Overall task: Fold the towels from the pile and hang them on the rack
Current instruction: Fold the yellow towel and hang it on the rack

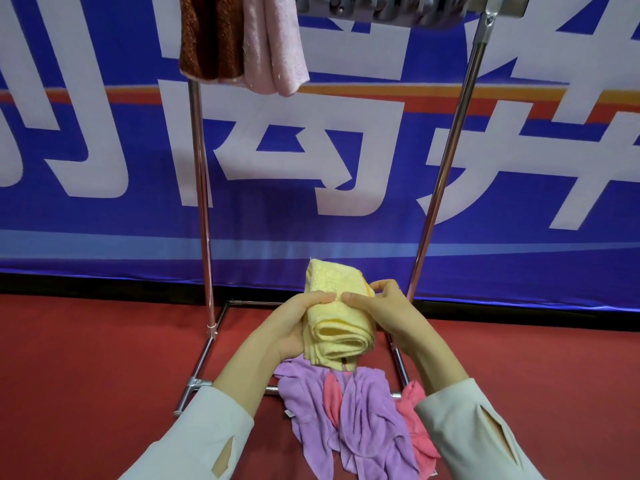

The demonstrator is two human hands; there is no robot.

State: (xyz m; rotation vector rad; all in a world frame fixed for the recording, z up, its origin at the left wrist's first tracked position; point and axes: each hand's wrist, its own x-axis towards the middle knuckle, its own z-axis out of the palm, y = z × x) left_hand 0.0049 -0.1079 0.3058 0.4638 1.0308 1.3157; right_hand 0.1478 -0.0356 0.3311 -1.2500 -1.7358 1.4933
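Note:
A folded yellow towel (334, 317) is held in front of me above the pile. My left hand (289, 327) grips its left side with the thumb across the top. My right hand (379, 311) pinches its right edge with thumb and fingers. Below lies the pile: a purple towel (363, 420) and a pink towel (417, 427) on the red floor. The metal rack (202, 188) stands behind, its top bar at the upper edge. A brown towel (211, 36) and a pale pink towel (273, 43) hang on it at the upper left.
The rack's base bars (199, 365) frame the pile on the red carpet (86, 358). A blue banner (311, 150) with large white characters covers the wall behind. The rack's right upright (446, 161) slants up to the top bar.

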